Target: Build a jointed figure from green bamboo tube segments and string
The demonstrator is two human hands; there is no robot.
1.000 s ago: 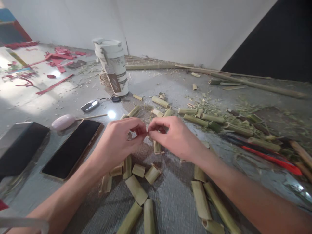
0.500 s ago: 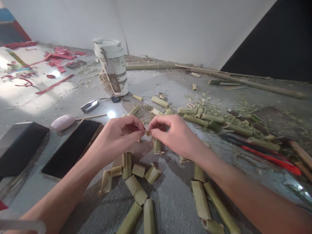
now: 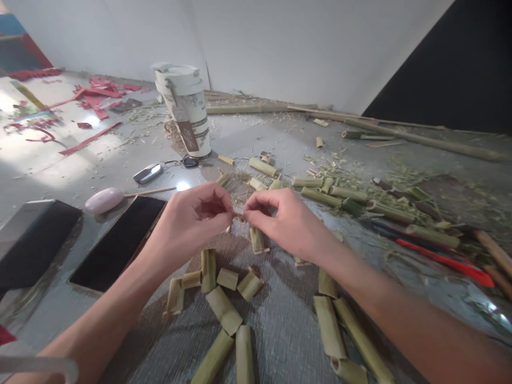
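Observation:
My left hand (image 3: 202,213) and my right hand (image 3: 276,213) meet above the middle of the surface, thumbs and fingertips pinched. Between them runs a thin brown strand (image 3: 239,216), one end in each pinch; its exact kind is too small to make out. Just below the right fingers lies a short bamboo piece (image 3: 258,240). Nearer to me, several cut bamboo pieces (image 3: 224,311) are laid end to end in a branching figure. More bamboo pieces (image 3: 330,326) form a second group under my right forearm, which partly covers them.
A white lidded cup (image 3: 186,112) stands at the back left. A black phone (image 3: 120,242), a pink oval object (image 3: 104,200) and a car key (image 3: 148,173) lie left. Right are bamboo offcuts (image 3: 348,194), shavings and a red-and-black tool (image 3: 444,260). Red scraps (image 3: 96,96) lie far left.
My left hand has shifted slightly left and up, so the gap between my fingertips is wider and more of the brown strand shows. My right hand stays nearly in place.

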